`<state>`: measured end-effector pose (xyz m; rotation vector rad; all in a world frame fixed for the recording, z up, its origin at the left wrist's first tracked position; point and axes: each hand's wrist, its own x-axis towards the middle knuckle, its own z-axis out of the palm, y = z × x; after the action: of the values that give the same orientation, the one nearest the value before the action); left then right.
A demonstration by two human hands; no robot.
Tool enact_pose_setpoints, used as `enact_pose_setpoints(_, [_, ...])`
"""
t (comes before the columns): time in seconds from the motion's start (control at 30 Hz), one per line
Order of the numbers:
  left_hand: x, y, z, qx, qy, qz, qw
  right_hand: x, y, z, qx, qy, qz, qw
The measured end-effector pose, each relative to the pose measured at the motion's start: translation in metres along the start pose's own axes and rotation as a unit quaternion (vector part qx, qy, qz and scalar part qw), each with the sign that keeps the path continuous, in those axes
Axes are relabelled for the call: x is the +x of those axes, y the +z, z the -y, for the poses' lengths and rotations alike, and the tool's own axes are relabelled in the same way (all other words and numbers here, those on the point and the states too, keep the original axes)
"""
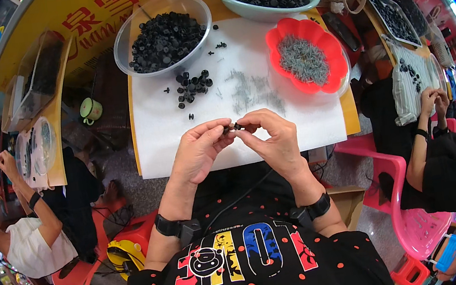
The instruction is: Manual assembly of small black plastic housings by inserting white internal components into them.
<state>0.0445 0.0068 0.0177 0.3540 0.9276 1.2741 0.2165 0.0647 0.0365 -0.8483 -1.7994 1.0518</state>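
Note:
Over the near part of the white tabletop (317, 126), my two hands meet fingertip to fingertip. My left hand (197, 149) is closed in a pinch around a small black plastic part (227, 128), mostly covered by the fingers. Thumb and forefinger of my right hand (274, 141) grip another small black plastic part (237, 126), right beside the first. Whether the two parts touch, I cannot tell. Beyond my hands lies a loose pile of black round-headed parts (192, 86). Thin grey pins (253, 94) are scattered to its right.
A clear bowl (122, 44) of black parts stands far left, and a pale green basin (266, 13) of them at the back. The red scalloped bowl (333, 52) on the right holds grey pins. People work at side tables left and right. A pink chair (397, 196) stands right.

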Motion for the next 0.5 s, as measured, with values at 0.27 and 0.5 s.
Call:
enact_pose_setpoints(0.27, [-0.003,-0.008,-0.002,-0.049,0.0,0.016,0.999,0.0,0.002,0.003,0.004,0.019,-0.002,1.0])
enact_pose_setpoints(0.5, [-0.006,-0.018,0.001,-0.078,0.004,0.029,0.997,0.0,0.006,0.007,0.018,0.03,0.011,0.999])
